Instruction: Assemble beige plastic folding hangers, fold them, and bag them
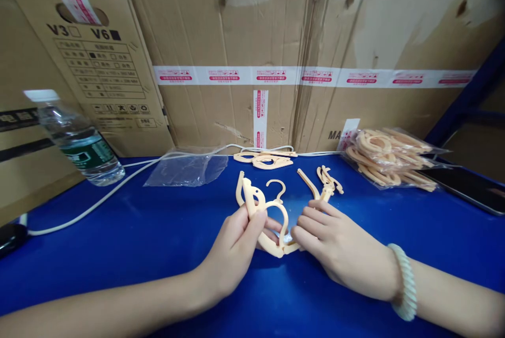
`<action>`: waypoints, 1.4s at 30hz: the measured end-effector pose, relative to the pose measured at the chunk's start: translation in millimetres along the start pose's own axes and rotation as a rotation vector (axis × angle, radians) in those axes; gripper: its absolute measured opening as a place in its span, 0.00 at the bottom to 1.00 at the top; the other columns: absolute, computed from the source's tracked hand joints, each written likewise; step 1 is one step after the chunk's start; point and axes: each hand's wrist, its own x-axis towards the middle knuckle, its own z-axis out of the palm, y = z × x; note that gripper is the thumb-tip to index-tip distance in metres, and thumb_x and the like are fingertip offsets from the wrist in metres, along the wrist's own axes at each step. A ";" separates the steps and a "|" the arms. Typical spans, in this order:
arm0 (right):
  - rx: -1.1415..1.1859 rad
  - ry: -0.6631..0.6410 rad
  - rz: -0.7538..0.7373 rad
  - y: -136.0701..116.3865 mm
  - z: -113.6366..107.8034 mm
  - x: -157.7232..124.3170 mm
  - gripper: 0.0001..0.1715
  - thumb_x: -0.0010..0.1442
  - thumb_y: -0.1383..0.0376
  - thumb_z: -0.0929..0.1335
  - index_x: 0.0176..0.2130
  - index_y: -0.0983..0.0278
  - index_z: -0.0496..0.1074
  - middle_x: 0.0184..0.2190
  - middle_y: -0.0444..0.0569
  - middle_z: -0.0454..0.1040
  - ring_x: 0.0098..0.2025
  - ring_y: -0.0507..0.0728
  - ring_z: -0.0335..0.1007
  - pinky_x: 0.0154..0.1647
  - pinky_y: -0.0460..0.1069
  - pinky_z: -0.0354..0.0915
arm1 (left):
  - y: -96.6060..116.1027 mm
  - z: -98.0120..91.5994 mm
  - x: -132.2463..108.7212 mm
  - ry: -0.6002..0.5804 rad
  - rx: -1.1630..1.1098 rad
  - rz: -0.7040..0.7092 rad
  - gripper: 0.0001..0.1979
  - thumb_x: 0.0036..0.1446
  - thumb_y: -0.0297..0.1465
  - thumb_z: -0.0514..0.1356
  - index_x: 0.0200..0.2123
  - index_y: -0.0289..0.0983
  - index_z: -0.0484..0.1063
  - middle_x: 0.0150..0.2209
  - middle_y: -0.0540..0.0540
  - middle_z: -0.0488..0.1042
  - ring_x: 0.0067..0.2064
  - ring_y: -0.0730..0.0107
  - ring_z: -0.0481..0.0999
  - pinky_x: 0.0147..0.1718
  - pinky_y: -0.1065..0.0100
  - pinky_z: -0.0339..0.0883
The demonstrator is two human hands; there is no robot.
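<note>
Between my hands is a cream plastic folding hanger [269, 243], its hook and joint facing me and its arms spread to either side. My left hand [236, 246] is closed on the hanger's left arm, thumb in front. My right hand [339, 243] curls over the right arm and hides most of it. Just behind, a second cream hanger's hook [278, 185] shows, partly covered by the held hanger. Above my right fingers some cream pieces [329, 180] stick out; I cannot tell which hanger they belong to.
Folded hangers [272, 160] lie at the back of the blue table [177, 232]. Bagged hangers [386, 156] are stacked at right beside a dark phone [469, 188]. At left are a clear plastic bag [185, 169], a water bottle [84, 143] and a white cable [90, 214]. Cardboard boxes [229, 27] stand behind.
</note>
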 end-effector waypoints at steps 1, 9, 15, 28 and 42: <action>0.011 -0.037 0.008 0.4 0.6 -0.3 0.18 0.64 0.75 0.55 0.30 0.64 0.67 0.25 0.47 0.68 0.28 0.55 0.59 0.40 0.53 0.58 | 0.3 0.2 -0.5 -0.002 -0.001 0.002 0.18 0.65 0.43 0.52 0.36 0.34 0.71 0.33 0.42 0.80 0.36 0.59 0.80 0.40 0.62 0.73; -0.066 0.027 -0.056 2.8 -3.1 -1.7 0.21 0.67 0.74 0.53 0.32 0.65 0.68 0.24 0.46 0.67 0.27 0.56 0.55 0.35 0.53 0.52 | 3.7 1.7 2.7 -0.058 -0.263 -0.110 0.17 0.61 0.45 0.57 0.36 0.34 0.65 0.31 0.40 0.81 0.33 0.58 0.82 0.37 0.60 0.77; -0.093 0.099 -0.100 4.9 -5.0 -0.8 0.22 0.68 0.75 0.53 0.33 0.67 0.71 0.24 0.47 0.68 0.27 0.56 0.56 0.36 0.53 0.53 | 5.1 1.2 3.9 -0.031 -0.258 -0.112 0.16 0.63 0.43 0.56 0.37 0.33 0.66 0.33 0.38 0.82 0.35 0.56 0.83 0.38 0.59 0.77; -0.212 0.246 -0.178 13.6 -9.1 -1.3 0.17 0.68 0.73 0.58 0.32 0.65 0.70 0.23 0.47 0.72 0.27 0.55 0.64 0.38 0.53 0.59 | 8.9 2.1 2.7 0.074 -0.354 -0.253 0.10 0.67 0.34 0.50 0.35 0.35 0.63 0.28 0.39 0.81 0.29 0.62 0.82 0.31 0.65 0.77; 0.302 -0.032 0.162 72.8 10.4 -16.5 0.19 0.62 0.78 0.57 0.41 0.63 0.70 0.50 0.54 0.74 0.63 0.60 0.60 0.63 0.69 0.51 | 0.7 5.1 -2.1 -0.079 -0.389 -0.212 0.19 0.59 0.47 0.59 0.31 0.36 0.63 0.30 0.39 0.81 0.32 0.56 0.83 0.33 0.61 0.76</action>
